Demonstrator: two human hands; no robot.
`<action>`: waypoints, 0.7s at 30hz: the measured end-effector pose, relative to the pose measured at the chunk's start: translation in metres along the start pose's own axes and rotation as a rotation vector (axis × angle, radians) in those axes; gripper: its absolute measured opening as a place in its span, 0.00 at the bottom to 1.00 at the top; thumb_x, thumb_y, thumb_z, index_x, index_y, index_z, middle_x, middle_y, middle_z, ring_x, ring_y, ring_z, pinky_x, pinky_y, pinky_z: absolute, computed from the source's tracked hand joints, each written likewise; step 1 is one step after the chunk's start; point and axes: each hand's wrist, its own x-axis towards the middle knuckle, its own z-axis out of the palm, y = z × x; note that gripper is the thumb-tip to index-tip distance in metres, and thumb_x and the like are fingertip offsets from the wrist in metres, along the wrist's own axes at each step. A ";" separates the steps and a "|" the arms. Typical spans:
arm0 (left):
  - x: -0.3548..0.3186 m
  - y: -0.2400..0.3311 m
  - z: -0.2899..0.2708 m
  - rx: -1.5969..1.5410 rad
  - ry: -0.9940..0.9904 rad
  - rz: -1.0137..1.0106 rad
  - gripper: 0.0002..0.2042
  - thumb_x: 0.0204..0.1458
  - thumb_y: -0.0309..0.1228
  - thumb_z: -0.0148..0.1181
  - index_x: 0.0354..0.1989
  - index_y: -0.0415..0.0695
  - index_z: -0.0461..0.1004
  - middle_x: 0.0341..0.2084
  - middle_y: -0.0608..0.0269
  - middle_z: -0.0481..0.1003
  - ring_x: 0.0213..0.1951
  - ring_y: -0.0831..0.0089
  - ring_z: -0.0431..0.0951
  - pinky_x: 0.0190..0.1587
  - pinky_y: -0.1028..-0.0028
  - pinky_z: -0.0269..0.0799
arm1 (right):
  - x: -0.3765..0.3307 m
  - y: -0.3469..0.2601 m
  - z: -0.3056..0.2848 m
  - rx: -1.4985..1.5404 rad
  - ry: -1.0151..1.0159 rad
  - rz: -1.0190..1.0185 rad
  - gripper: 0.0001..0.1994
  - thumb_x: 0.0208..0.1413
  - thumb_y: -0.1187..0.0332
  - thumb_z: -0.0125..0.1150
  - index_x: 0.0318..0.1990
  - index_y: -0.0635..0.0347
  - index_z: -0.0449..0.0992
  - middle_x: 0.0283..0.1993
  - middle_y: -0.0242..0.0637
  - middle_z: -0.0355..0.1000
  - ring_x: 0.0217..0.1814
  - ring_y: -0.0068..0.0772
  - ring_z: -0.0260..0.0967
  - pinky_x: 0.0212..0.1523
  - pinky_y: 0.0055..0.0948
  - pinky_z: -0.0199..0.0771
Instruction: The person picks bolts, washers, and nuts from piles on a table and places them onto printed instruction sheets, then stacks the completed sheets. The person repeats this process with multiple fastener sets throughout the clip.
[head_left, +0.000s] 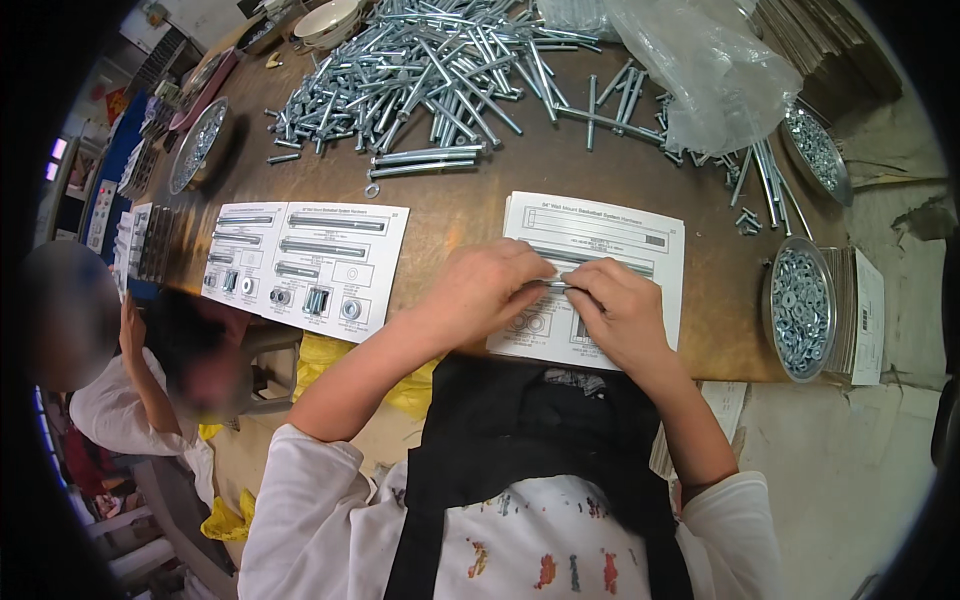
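Note:
My left hand (485, 290) and my right hand (620, 312) meet over a white printed card (600, 235) at the near edge of the brown table (450, 215). Between the fingertips of both hands lies a short silver bolt (553, 284), held horizontally just above the card. A second white card (305, 265), with bolts and small hardware fixed to it, lies to the left of my left hand. The large heap of long silver bolts (430, 65) lies farther back on the table.
A metal bowl of washers (800, 305) sits at the right edge, another bowl (818, 150) behind it, a third (198, 145) at the left. A clear plastic bag (700, 70) lies at the back right. Another person (150, 370) sits low at the left.

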 end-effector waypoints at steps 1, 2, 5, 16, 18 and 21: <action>-0.004 0.000 0.000 -0.021 0.026 -0.039 0.10 0.51 0.27 0.66 0.42 0.41 0.78 0.30 0.61 0.76 0.29 0.73 0.75 0.32 0.74 0.71 | -0.001 0.001 0.003 -0.076 0.028 -0.016 0.07 0.47 0.76 0.67 0.36 0.58 0.80 0.37 0.33 0.77 0.39 0.36 0.76 0.37 0.30 0.76; -0.008 -0.003 0.002 -0.045 0.054 -0.081 0.10 0.51 0.27 0.66 0.42 0.41 0.78 0.31 0.61 0.76 0.29 0.72 0.76 0.32 0.73 0.71 | -0.001 0.002 0.004 -0.049 0.040 -0.017 0.08 0.47 0.76 0.67 0.36 0.57 0.80 0.37 0.33 0.77 0.38 0.36 0.76 0.36 0.30 0.75; -0.028 -0.009 0.003 -0.263 0.044 -0.331 0.11 0.52 0.26 0.66 0.43 0.40 0.78 0.33 0.60 0.76 0.30 0.72 0.76 0.33 0.73 0.71 | -0.004 0.002 -0.007 0.002 0.056 -0.035 0.09 0.45 0.77 0.67 0.36 0.57 0.81 0.36 0.34 0.77 0.37 0.37 0.74 0.36 0.32 0.74; -0.033 -0.002 0.010 -0.460 0.123 -0.584 0.12 0.55 0.25 0.64 0.46 0.36 0.78 0.33 0.62 0.78 0.32 0.81 0.76 0.37 0.77 0.73 | 0.033 -0.015 0.019 -0.081 -0.163 -0.273 0.15 0.45 0.72 0.68 0.43 0.58 0.77 0.40 0.35 0.76 0.42 0.39 0.72 0.40 0.34 0.74; -0.038 -0.004 0.010 -0.458 0.119 -0.584 0.12 0.54 0.26 0.65 0.47 0.36 0.78 0.32 0.63 0.78 0.32 0.81 0.76 0.36 0.77 0.73 | 0.028 -0.017 0.027 -0.088 -0.136 -0.229 0.16 0.45 0.71 0.68 0.44 0.59 0.77 0.40 0.34 0.76 0.42 0.38 0.72 0.40 0.34 0.74; -0.045 -0.006 0.010 -0.465 0.098 -0.550 0.13 0.54 0.26 0.66 0.47 0.38 0.78 0.31 0.63 0.77 0.31 0.80 0.75 0.35 0.77 0.73 | 0.011 -0.018 0.007 -0.161 -0.021 -0.083 0.15 0.45 0.71 0.69 0.43 0.58 0.79 0.39 0.33 0.76 0.41 0.35 0.73 0.38 0.32 0.75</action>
